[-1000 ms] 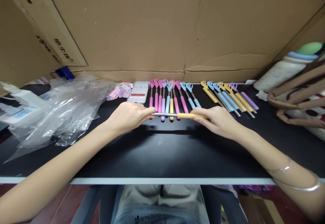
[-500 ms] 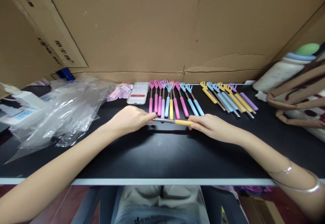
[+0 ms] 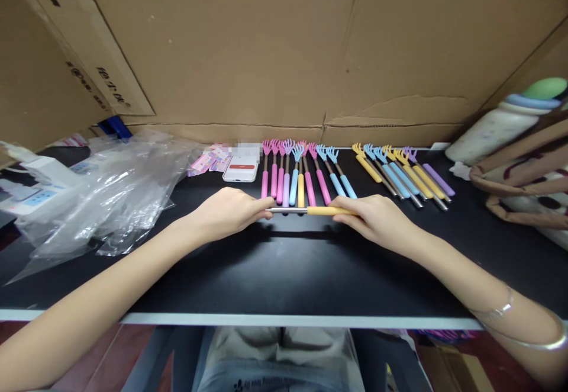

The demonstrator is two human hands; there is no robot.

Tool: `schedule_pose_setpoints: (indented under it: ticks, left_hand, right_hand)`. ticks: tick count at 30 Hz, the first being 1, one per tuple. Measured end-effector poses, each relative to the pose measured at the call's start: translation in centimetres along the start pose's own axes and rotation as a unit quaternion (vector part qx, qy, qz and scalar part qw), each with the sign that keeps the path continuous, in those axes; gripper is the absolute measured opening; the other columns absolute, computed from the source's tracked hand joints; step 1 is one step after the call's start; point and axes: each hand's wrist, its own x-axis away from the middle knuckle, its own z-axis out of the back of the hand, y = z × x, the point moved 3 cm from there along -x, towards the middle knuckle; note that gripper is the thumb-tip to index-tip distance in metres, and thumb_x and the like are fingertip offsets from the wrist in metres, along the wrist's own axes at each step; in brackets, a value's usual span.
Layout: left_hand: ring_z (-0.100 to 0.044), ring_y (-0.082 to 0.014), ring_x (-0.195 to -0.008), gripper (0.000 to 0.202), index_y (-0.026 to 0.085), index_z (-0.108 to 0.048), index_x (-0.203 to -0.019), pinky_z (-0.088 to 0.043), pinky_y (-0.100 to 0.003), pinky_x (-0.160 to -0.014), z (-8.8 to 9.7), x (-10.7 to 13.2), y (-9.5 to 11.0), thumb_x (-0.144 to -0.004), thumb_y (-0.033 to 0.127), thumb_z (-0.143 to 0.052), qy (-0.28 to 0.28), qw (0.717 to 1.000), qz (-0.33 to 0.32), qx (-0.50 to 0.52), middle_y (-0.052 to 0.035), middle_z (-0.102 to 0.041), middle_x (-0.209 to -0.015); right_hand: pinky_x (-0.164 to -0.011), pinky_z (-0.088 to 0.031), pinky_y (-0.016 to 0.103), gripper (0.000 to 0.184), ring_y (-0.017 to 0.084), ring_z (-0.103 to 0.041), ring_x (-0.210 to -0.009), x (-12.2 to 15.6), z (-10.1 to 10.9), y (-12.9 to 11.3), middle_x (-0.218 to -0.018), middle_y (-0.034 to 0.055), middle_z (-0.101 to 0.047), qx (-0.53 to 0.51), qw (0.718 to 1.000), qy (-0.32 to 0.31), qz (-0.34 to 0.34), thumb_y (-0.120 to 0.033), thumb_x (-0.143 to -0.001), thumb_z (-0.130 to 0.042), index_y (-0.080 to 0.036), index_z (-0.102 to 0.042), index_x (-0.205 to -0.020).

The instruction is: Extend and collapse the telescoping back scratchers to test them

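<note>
A yellow-handled back scratcher (image 3: 310, 210) with a metal telescopic rod lies crosswise just above the black table (image 3: 284, 267). My left hand (image 3: 231, 211) is closed round the rod's end, which hides the claw. My right hand (image 3: 377, 220) is closed round the yellow grip. Behind them lies a row of scratchers with pink, purple, blue and yellow handles (image 3: 302, 173). A second group (image 3: 403, 173) lies further right.
A white phone (image 3: 242, 167) and pink packets (image 3: 208, 160) lie left of the rows. Crumpled clear plastic bags (image 3: 106, 196) and white boxes (image 3: 31, 190) fill the left side. A bottle (image 3: 497, 125) and a strapped bag (image 3: 523, 185) stand at right. Cardboard walls (image 3: 266, 48) enclose the back.
The visible rod between my hands has grown shorter as the hands came closer together. Both hands stayed closed on the scratcher.
</note>
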Motion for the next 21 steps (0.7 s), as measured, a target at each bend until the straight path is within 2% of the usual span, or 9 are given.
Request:
schedule_pose_setpoints:
  ticks: [5,8,11,14,17,21]
  left_hand:
    - [-0.065,-0.0117,-0.07,0.022,0.022,-0.056,-0.094,-0.036,-0.019,-0.058,0.0,0.0,0.4,-0.096,0.026,-0.034,-0.04,0.985,-0.007,0.17,0.0025,-0.069,-0.082]
    - [-0.065,-0.0122,-0.073,0.024,0.023,-0.055,-0.095,-0.036,-0.019,-0.06,0.0,0.0,0.6,-0.097,0.028,-0.032,-0.047,0.978,-0.003,0.205,0.0031,-0.069,-0.084]
    - [-0.065,-0.0132,-0.068,0.025,0.023,-0.056,-0.095,-0.034,-0.02,-0.057,0.0,-0.1,0.7,-0.097,0.031,-0.032,-0.04,0.985,0.01,0.169,0.0026,-0.069,-0.079]
    - [-0.062,-0.0139,-0.06,0.024,0.022,-0.055,-0.096,-0.028,-0.021,-0.051,-0.1,-0.1,0.8,-0.097,0.033,-0.034,-0.016,0.996,0.014,0.091,0.0014,-0.067,-0.07]
    - [-0.056,-0.0139,-0.051,0.025,0.021,-0.055,-0.099,-0.019,-0.023,-0.046,-0.3,-0.1,0.8,-0.096,0.036,-0.035,0.027,1.0,0.014,0.005,0.001,-0.062,-0.061]
    - [-0.051,-0.0125,-0.045,0.025,0.021,-0.056,-0.092,-0.014,-0.023,-0.045,-0.1,0.0,1.1,-0.096,0.035,-0.036,0.096,0.994,-0.005,-0.048,0.0016,-0.059,-0.055]
  right_hand:
    - [-0.054,-0.034,0.025,0.03,0.014,-0.062,-0.063,0.3,0.1,-0.3,-0.078,0.0023,-0.07,0.059,0.995,0.071,0.039,-0.041,-0.094,-0.037,-0.022,-0.061,-0.095]
    - [-0.055,-0.035,0.025,0.031,0.015,-0.063,-0.068,0.5,0.3,-0.4,-0.085,0.0042,-0.071,0.093,0.987,0.113,0.059,-0.038,-0.095,-0.036,-0.022,-0.063,-0.096]
    - [-0.056,-0.035,0.025,0.031,0.015,-0.064,-0.07,0.6,0.4,-0.4,-0.089,0.0048,-0.071,0.112,0.983,0.132,0.066,-0.038,-0.095,-0.037,-0.021,-0.063,-0.097]
    - [-0.055,-0.035,0.025,0.032,0.015,-0.064,-0.07,0.5,0.4,-0.3,-0.087,0.004,-0.072,0.108,0.985,0.124,0.058,-0.04,-0.094,-0.038,-0.021,-0.063,-0.099]
    - [-0.055,-0.035,0.024,0.033,0.015,-0.064,-0.069,0.4,0.4,-0.2,-0.087,0.0039,-0.072,0.081,0.989,0.112,0.046,-0.041,-0.094,-0.038,-0.021,-0.063,-0.099]
    - [-0.053,-0.032,0.024,0.033,0.014,-0.061,-0.063,0.3,0.3,-0.1,-0.081,0.0028,-0.071,0.032,0.997,0.068,0.016,-0.042,-0.093,-0.037,-0.022,-0.062,-0.101]
